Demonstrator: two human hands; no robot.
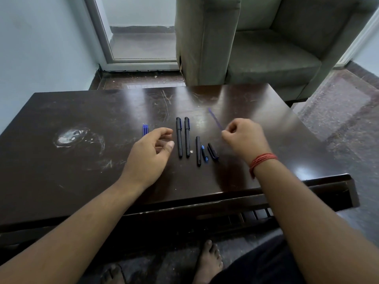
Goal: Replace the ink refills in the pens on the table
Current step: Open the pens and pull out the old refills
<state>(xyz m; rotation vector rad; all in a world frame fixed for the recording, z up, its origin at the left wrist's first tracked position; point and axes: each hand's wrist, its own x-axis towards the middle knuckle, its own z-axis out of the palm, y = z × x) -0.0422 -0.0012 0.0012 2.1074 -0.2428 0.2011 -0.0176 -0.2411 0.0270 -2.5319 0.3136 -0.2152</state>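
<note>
Head view, looking down on a dark, scratched wooden table [82, 181] that fills the middle of the frame.

Right hand [244, 138], right of centre: fingers curled, pinching the near end of a thin blue refill [215, 119]. The refill is blurred and slants up and to the left from the fingertips, above the tabletop. A red thread band [261, 160] circles that wrist.

Left hand [151, 148], just left of centre: loosely cupped, fingers relaxed, thumb apart; it holds nothing.

Just above the left hand's fingers, a small group of blue refills [145, 129] lies side by side; the count looks like three, though it is not certain.

Between the two hands:
- Two capped black pens [183, 137] lie parallel and close together, running away from the viewer.
- Right of these, a shorter black barrel [198, 151] lies alone.
- Beside the barrel, a small black-and-blue tip section [204, 153].
- Right of that, a black cap [212, 151], tilted slightly.

The dismantled parts lie near one another; contact between them cannot be confirmed.

A whitish scuff [71, 138] marks the table at left. A grey-green armchair [266, 48] stands beyond the table at upper right. Bare feet [208, 261] show on the floor at the bottom edge.
</note>
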